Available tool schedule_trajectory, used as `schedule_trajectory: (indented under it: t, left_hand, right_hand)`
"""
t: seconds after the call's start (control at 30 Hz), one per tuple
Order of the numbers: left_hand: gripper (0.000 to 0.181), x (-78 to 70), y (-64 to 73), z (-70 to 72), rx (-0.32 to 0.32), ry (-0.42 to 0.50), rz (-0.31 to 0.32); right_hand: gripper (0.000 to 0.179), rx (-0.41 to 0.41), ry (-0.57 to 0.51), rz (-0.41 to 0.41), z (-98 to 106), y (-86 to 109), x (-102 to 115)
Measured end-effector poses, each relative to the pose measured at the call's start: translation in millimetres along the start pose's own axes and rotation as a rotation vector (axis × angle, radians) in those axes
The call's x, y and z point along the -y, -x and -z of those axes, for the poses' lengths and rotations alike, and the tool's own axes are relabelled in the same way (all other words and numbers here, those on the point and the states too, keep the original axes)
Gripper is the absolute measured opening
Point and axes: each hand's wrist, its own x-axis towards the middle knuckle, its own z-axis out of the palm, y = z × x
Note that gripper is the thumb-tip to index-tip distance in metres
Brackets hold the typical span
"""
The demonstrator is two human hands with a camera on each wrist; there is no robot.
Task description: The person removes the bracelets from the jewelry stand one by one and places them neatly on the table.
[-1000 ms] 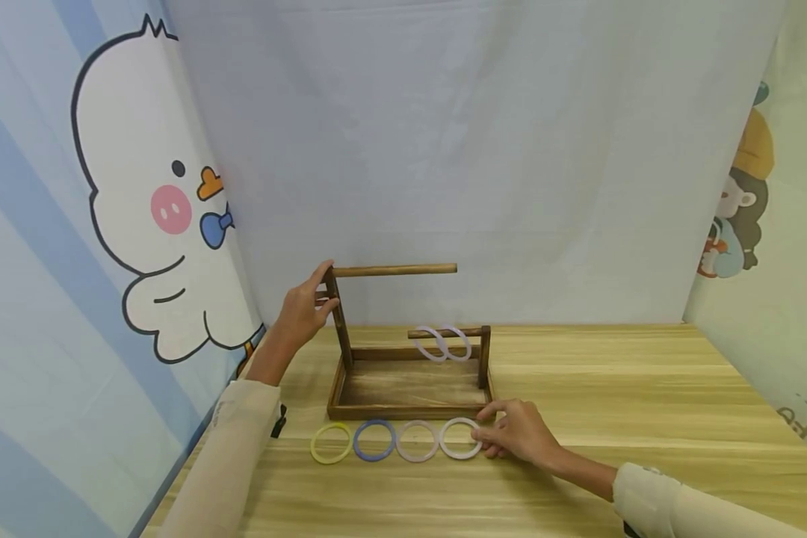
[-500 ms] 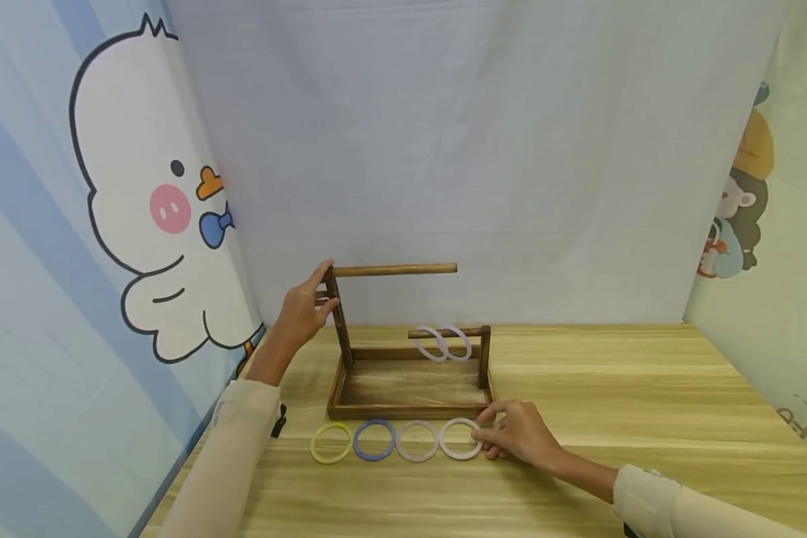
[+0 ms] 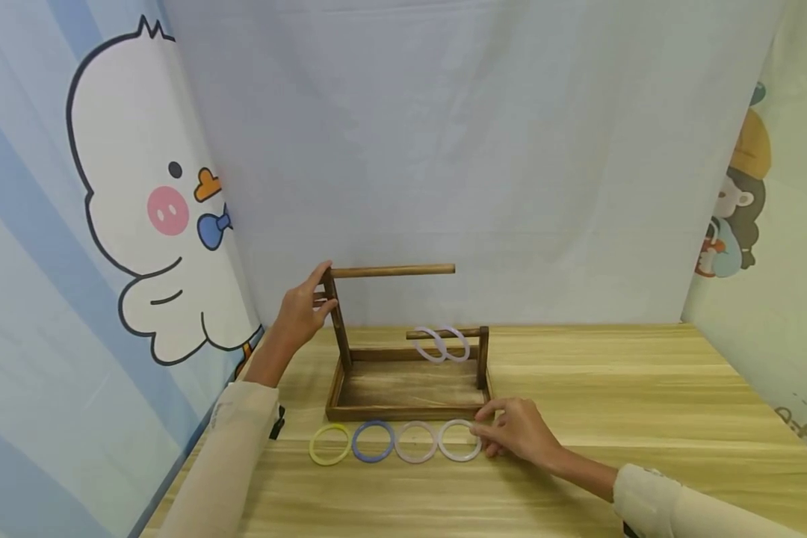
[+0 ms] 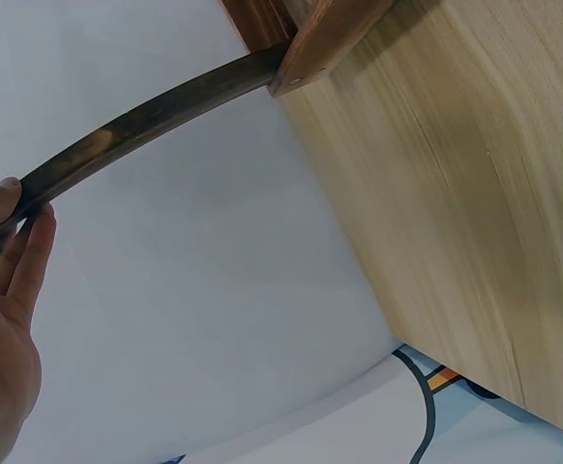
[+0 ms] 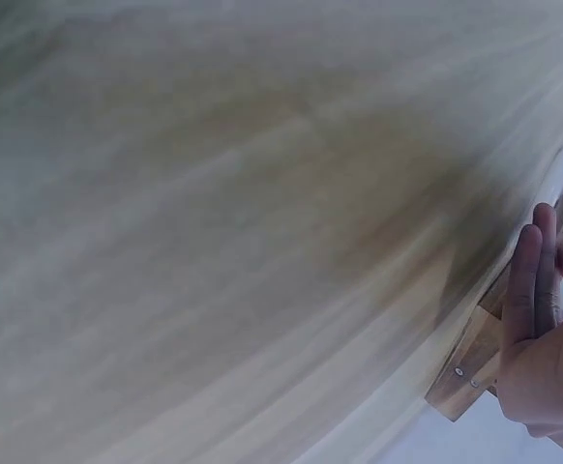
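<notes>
In the head view, my left hand (image 3: 301, 310) grips the top of the tall post on a dark wooden rack (image 3: 403, 412). Thumb and fingers lie on either side of that post (image 4: 156, 116) in the left wrist view. My right hand (image 3: 519, 433) is at the rack's front right corner, pinching the right edge of a white ring (image 3: 460, 459) lying on the table. Left of it lie a pale pink ring (image 3: 415, 461), a blue ring (image 3: 373, 460) and a yellow ring (image 3: 329, 463) in a row. Two pale lilac rings (image 3: 459, 360) hang on the rack's lower bar.
The rack's long upper bar (image 3: 397, 270) points right from the tall post, above the lower bar. A wooden table (image 3: 605, 388) carries everything. Behind it hangs a grey-white cloth (image 3: 484, 164), with a printed bird (image 3: 134, 134) on the left one.
</notes>
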Motion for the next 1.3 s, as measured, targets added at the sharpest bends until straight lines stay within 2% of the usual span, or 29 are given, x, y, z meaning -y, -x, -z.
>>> schedule_trajectory:
  t: [0.4,0.8,1.1,1.3]
  left_hand:
    - [0.078,-4.6,-0.4,1.7,0.011,0.007,0.010]
    - [0.078,-6.5,1.0,3.7,0.011,0.010,0.011]
    - [0.078,-6.8,0.8,3.7,0.013,0.009,0.027]
    - [0.079,-5.1,1.3,3.2,0.016,0.004,0.025]
  right_hand:
    - [0.029,-0.003,-0.079,0.016,2,-8.3,8]
    - [0.036,-0.057,0.039,0.104,0,-18.9,16]
    - [0.032,-0.095,0.097,0.135,0,-24.4,21]
    - [0.030,-0.102,0.090,0.132,0,-31.3,22]
